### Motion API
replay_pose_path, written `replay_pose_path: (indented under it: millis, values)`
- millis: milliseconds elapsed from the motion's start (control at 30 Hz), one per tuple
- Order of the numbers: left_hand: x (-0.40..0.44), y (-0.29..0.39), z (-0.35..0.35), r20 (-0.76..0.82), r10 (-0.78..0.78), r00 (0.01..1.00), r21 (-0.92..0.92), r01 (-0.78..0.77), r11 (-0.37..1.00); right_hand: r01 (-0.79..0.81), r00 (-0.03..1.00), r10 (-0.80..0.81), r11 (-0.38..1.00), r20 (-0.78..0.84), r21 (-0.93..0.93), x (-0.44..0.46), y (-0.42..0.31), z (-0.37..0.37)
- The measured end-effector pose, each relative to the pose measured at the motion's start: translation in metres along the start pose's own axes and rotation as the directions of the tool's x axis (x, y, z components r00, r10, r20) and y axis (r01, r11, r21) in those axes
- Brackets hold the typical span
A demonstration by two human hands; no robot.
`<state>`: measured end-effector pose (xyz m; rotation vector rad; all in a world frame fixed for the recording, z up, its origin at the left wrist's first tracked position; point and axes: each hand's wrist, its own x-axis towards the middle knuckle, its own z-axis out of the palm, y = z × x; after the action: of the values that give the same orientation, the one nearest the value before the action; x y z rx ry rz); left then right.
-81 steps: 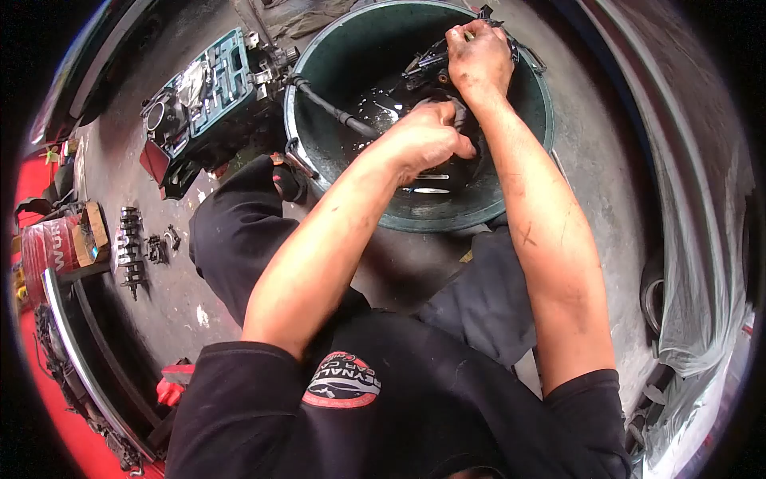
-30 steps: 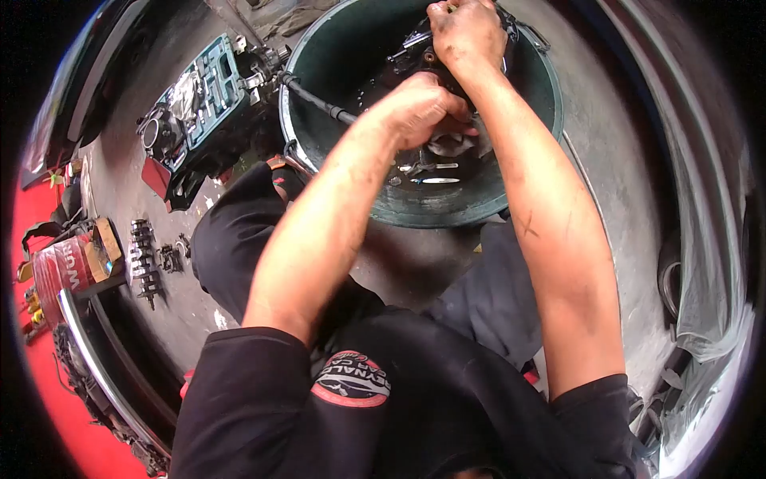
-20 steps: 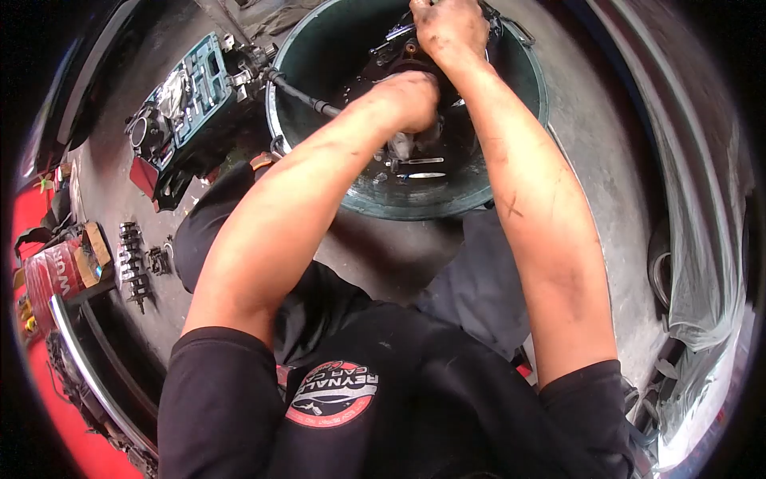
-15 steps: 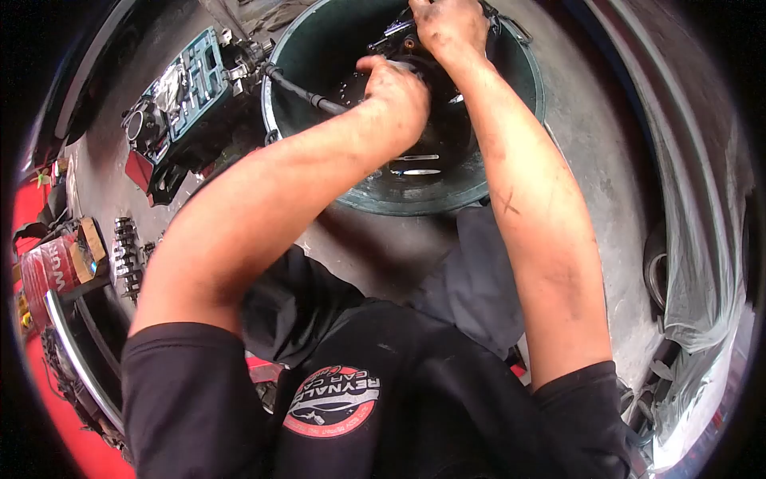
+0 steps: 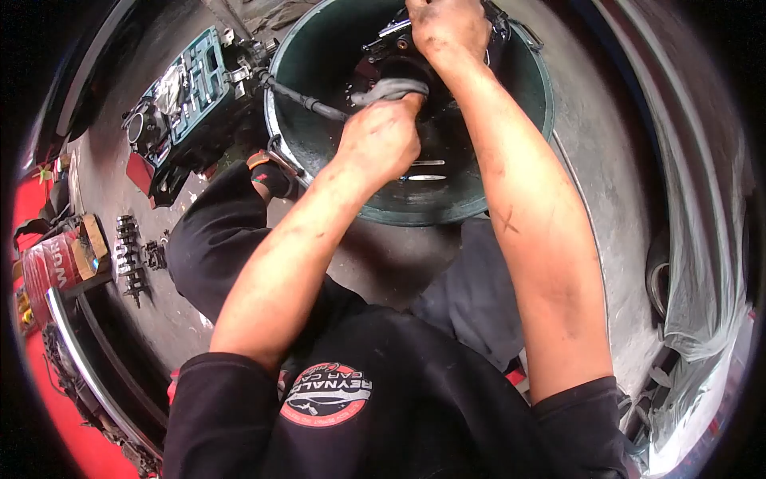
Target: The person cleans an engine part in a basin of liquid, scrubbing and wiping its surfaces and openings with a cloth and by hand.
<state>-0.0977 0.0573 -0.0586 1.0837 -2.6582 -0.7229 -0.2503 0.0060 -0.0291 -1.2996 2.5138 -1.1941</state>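
Observation:
Over the green round tub (image 5: 459,211), my left hand (image 5: 381,140) is closed on a grey rag (image 5: 391,90), which sticks out past its fingers. My right hand (image 5: 452,30) grips the top of a dark mechanical part (image 5: 389,38) at the tub's far side; its fingertips are partly cut off by the frame edge. Below the rag, a thin pale tool (image 5: 427,164) and a white and blue slim object (image 5: 424,177) lie in dark liquid at the tub bottom. A black bar with a jointed end (image 5: 307,100) reaches over the left rim.
A teal socket case (image 5: 199,88) with tools lies at the upper left. On the floor at the left are a crankshaft-like shaft (image 5: 129,259) and small metal parts (image 5: 155,254), beside a red box (image 5: 52,263). Plastic sheeting (image 5: 694,263) hangs at the right.
My left hand has moved up and down within the tub, and the grey rag now shows clearly beyond its fingers. My right hand keeps its hold on the dark part.

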Motion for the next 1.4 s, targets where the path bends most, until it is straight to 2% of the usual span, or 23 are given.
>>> replay_pose_path:
  millis: [67,100,200,300,400,433,533,567,667,700,800,833,867,933,1067,1200,1267,1333,1367,1400]
  values:
    - [-0.020,-0.009,-0.001,-0.092,0.032,0.995,-0.191,-0.050,0.980,-0.004,1.000,0.004,1.000,0.005,-0.018,0.001,0.001,-0.002]
    - [-0.036,-0.015,-0.003,-0.179,0.081,0.980,-0.232,-0.122,0.965,0.001,1.000,0.000,1.000,0.013,-0.028,0.002,0.002,-0.004]
    - [-0.073,-0.037,0.025,-0.204,-0.034,0.978,-0.226,-0.013,0.974,0.007,1.000,-0.008,0.999,-0.017,-0.039,0.000,0.006,0.000]
    - [-0.069,-0.029,0.028,-0.251,-0.023,0.968,-0.141,-0.013,0.990,-0.008,1.000,0.007,0.999,-0.021,-0.041,0.002,0.007,0.000]
    - [-0.041,-0.005,0.002,-0.273,0.137,0.952,0.090,-0.117,0.989,-0.067,0.998,0.068,0.997,0.014,-0.040,0.001,0.001,-0.009]
    - [-0.030,-0.002,0.002,-0.185,0.122,0.975,0.231,-0.077,0.970,-0.061,0.998,0.062,0.997,0.018,-0.043,0.001,0.001,-0.010]
    - [0.007,0.006,0.005,-0.079,-0.071,0.994,0.464,0.099,0.880,-0.017,1.000,0.018,0.999,0.005,-0.034,-0.001,0.004,-0.006]
    - [0.014,0.016,0.000,0.050,-0.223,0.974,0.447,0.178,0.877,-0.005,1.000,0.005,0.999,-0.009,-0.039,-0.001,0.004,-0.005]
    - [0.013,0.011,-0.011,0.258,-0.178,0.950,0.160,0.140,0.977,-0.042,0.999,0.042,0.999,0.026,-0.011,-0.002,0.003,-0.008]
    - [0.007,0.005,-0.013,0.174,-0.071,0.982,0.014,0.069,0.997,-0.065,0.997,0.065,0.998,0.041,-0.001,0.000,0.003,-0.012]
    - [0.006,0.004,-0.010,0.163,-0.146,0.976,0.098,0.131,0.986,-0.017,0.998,0.021,0.998,-0.060,0.057,-0.009,0.005,-0.010]
    - [0.015,0.004,-0.013,0.172,-0.186,0.967,0.146,0.162,0.976,-0.077,0.997,0.077,0.997,0.005,0.027,-0.002,0.005,-0.008]
    - [0.020,0.005,-0.012,0.179,-0.188,0.966,0.206,0.150,0.967,-0.067,0.998,0.067,0.997,0.016,0.025,-0.003,0.005,-0.008]
    - [0.008,0.007,-0.004,0.116,-0.117,0.986,0.190,0.094,0.977,-0.042,0.999,0.041,0.999,0.020,0.029,0.000,0.005,-0.010]
    - [-0.018,0.007,-0.010,0.146,-0.136,0.980,0.145,0.115,0.983,-0.054,0.998,0.054,0.998,0.011,0.040,-0.003,0.006,-0.010]
    - [0.011,0.012,-0.008,0.162,-0.209,0.964,0.280,0.158,0.947,0.019,0.995,-0.013,0.998,-0.099,0.058,-0.015,0.003,-0.008]
    - [0.016,0.010,-0.009,0.184,-0.148,0.972,0.289,0.091,0.953,-0.162,0.982,0.143,0.972,0.122,0.170,-0.005,0.001,-0.019]
    - [0.006,0.015,-0.016,0.212,-0.112,0.971,0.248,0.058,0.967,-0.092,0.996,0.091,0.994,0.015,0.067,-0.008,0.005,-0.014]
    - [0.003,0.018,-0.019,0.273,-0.153,0.950,0.292,0.070,0.954,-0.069,0.997,0.069,0.997,-0.022,0.031,-0.007,0.007,-0.012]
    - [0.010,0.013,-0.016,0.246,-0.115,0.963,0.274,0.045,0.961,-0.051,0.997,0.051,0.999,-0.051,-0.010,-0.008,0.009,-0.010]
